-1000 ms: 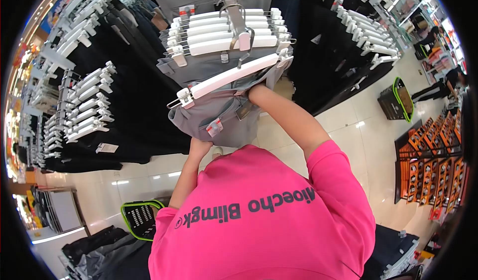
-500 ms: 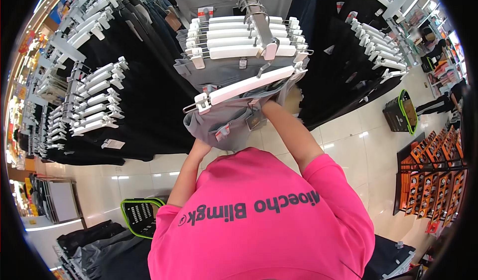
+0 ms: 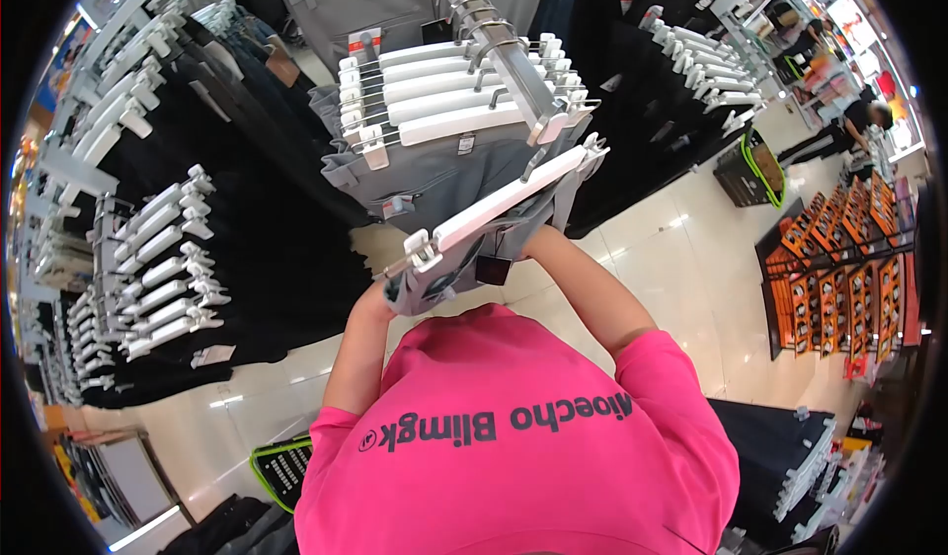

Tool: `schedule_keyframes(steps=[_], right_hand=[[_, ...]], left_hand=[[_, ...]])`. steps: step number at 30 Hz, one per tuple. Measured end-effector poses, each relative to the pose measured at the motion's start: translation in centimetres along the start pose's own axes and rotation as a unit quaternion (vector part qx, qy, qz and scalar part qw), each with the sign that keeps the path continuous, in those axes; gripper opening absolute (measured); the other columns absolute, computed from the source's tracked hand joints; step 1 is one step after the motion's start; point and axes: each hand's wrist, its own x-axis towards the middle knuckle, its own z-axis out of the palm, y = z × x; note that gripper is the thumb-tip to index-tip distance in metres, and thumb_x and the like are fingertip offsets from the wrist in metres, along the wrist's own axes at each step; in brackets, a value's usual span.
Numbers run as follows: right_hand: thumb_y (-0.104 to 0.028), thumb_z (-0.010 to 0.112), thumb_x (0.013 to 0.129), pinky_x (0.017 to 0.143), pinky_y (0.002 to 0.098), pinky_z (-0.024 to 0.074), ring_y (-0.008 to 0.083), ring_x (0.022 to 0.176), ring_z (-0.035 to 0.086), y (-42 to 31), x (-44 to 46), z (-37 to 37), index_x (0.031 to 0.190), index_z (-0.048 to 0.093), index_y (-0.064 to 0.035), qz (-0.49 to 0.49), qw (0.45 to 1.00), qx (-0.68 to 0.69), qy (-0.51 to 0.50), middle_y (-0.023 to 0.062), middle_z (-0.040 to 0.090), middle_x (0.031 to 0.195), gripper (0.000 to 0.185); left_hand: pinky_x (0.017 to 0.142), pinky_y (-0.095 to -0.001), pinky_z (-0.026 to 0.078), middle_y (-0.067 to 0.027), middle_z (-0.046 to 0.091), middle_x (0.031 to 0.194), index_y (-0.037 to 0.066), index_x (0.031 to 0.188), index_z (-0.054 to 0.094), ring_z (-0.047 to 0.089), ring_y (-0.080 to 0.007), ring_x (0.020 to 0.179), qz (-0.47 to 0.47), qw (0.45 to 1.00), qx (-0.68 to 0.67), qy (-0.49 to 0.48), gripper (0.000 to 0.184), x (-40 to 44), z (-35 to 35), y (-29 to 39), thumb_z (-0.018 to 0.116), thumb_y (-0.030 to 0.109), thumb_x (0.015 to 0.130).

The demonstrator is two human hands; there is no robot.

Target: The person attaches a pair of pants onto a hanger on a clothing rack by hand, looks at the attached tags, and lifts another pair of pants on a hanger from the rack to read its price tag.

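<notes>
Tilted more steeply than in the earlier frame, the long white plastic clip hanger has dropped at its left end, and the left hand has come up beside that end. Head view: the grey cloth trousers hang from this hanger, close in front of the body, their waistband bunched between both hands. The left hand touches the garment's left edge near the white plastic clip; its finger closure cannot be confirmed. The right hand is behind the cloth from the fingers on, so whether it is spread or closed cannot be told. Contact at both sides probably steadies the piece and accounts for the slant. A square black tag hangs free beside the right hand. The hanger's hook stands just below the tip of the square metal rail; engagement is not verifiable. Behind it, a row of white plastic clip hangers carries further grey trousers, clips presumably keeping the waistbands spread.
</notes>
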Motion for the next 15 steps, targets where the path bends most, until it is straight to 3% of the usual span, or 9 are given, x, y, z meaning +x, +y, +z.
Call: schedule_keyframes(steps=[1, 2, 3, 5, 7, 9, 12, 14, 15], right_hand=[[-0.028, 0.054, 0.082, 0.101, 0.0332, 0.0304, 0.0233, 0.121, 0.04, 0.0, -0.7, -0.3, 0.123, 0.051, -0.0143, -0.008, 1.0, 0.004, 0.006, 0.0099, 0.044, 0.131, 0.043], [-0.028, 0.054, 0.082, 0.101, 0.0333, 0.0301, 0.0233, 0.122, 0.04, 0.0, -1.4, -0.4, 0.123, 0.051, -0.0144, -0.007, 1.0, 0.021, 0.003, 0.01, 0.044, 0.131, 0.043], [-0.028, 0.053, 0.082, 0.101, 0.0333, 0.0299, 0.0233, 0.122, 0.04, 0.0, -2.0, -0.4, 0.123, 0.05, -0.0144, 0.003, 0.999, 0.053, -0.011, 0.01, 0.044, 0.131, 0.044], [-0.027, 0.05, 0.083, 0.106, 0.0346, 0.02, 0.0237, 0.126, 0.031, 0.0, -2.5, -0.3, 0.127, 0.044, -0.0142, 0.056, 0.985, 0.151, -0.065, 0.01, 0.036, 0.136, 0.046], [-0.022, 0.05, 0.082, 0.1, 0.0351, 0.0279, 0.0256, 0.119, 0.038, -0.9, -3.8, -1.4, 0.121, 0.049, -0.013, 0.111, 0.982, 0.105, -0.109, 0.0102, 0.043, 0.128, 0.041], [-0.018, 0.05, 0.081, 0.094, 0.0355, 0.0358, 0.0274, 0.112, 0.045, -2.4, -5.2, -2.9, 0.116, 0.053, -0.0119, 0.163, 0.972, 0.059, -0.157, 0.0104, 0.05, 0.12, 0.036], [-0.013, 0.05, 0.08, 0.087, 0.0359, 0.0437, 0.0293, 0.105, 0.052, -4.3, -7.1, -5.1, 0.111, 0.057, -0.0108, 0.215, 0.953, 0.012, -0.215, 0.0105, 0.057, 0.112, 0.032], [-0.006, 0.053, 0.075, 0.072, 0.0378, 0.0486, 0.0314, 0.087, 0.058, -5.3, -8.6, -6.0, 0.099, 0.059, -0.0043, 0.22, 0.971, 0.073, -0.054, 0.0112, 0.061, 0.094, 0.024], [-0.006, 0.053, 0.075, 0.072, 0.0378, 0.0486, 0.0314, 0.087, 0.058, -5.9, -8.9, -5.9, 0.099, 0.059, -0.0043, 0.226, 0.969, 0.074, -0.062, 0.0112, 0.061, 0.094, 0.024]], left_hand=[[0.08, -0.0226, 0.043, -0.0008, 0.055, 0.107, 0.009, 0.121, 0.05, 0.053, -0.012, 0.093, 0.073, 0.971, 0.226, -0.028, 0.049, -0.1, -0.3, -2.1, 0.066, 0.014, 0.075], [0.08, -0.0212, 0.043, -0.0018, 0.055, 0.11, 0.008, 0.121, 0.05, 0.053, -0.0099, 0.095, -0.008, 0.984, 0.174, -0.046, 0.042, -0.8, -0.2, -5.7, 0.06, 0.014, 0.081], [0.08, -0.0212, 0.043, -0.0018, 0.055, 0.11, 0.008, 0.121, 0.05, 0.053, -0.0099, 0.095, -0.004, 0.984, 0.168, -0.056, 0.042, -1.1, 0.1, -5.8, 0.06, 0.014, 0.081], [0.075, -0.0198, 0.043, -0.0019, 0.055, 0.109, 0.006, 0.122, 0.049, 0.054, -0.0079, 0.091, -0.008, 0.997, -0.053, -0.05, 0.037, -0.9, 0.9, -6.2, 0.053, 0.018, 0.087], [0.082, -0.0224, 0.04, -0.0028, 0.053, 0.115, 0.006, 0.128, 0.043, 0.051, -0.009, 0.099, -0.239, 0.926, -0.249, -0.152, 0.053, 0.6, 0.2, 1.0, 0.051, 0.039, 0.086], [0.092, -0.0255, 0.033, -0.0057, 0.05, 0.121, 0.005, 0.13, 0.039, 0.046, -0.012, 0.109, -0.264, 0.909, -0.229, -0.225, 0.063, 0.9, -0.5, 4.5, 0.051, 0.047, 0.084], [0.106, -0.0322, 0.016, -0.0101, 0.018, 0.144, 0.006, 0.141, 0.012, 0.018, -0.0206, 0.132, -0.206, 0.903, -0.24, -0.291, 0.069, 1.6, -0.3, 7.0, 0.042, 0.042, 0.09], [0.108, -0.0346, 0.014, -0.0124, 0.012, 0.147, 0.007, 0.141, 0.012, 0.014, -0.0255, 0.135, -0.113, 0.926, -0.163, -0.321, 0.055, 1.7, -0.2, 6.7, 0.034, 0.026, 0.095], [0.108, -0.0346, 0.014, -0.0124, 0.012, 0.147, 0.007, 0.141, 0.012, 0.014, -0.0255, 0.135, -0.114, 0.923, -0.172, -0.326, 0.055, 1.7, -0.4, 6.5, 0.034, 0.026, 0.095]])
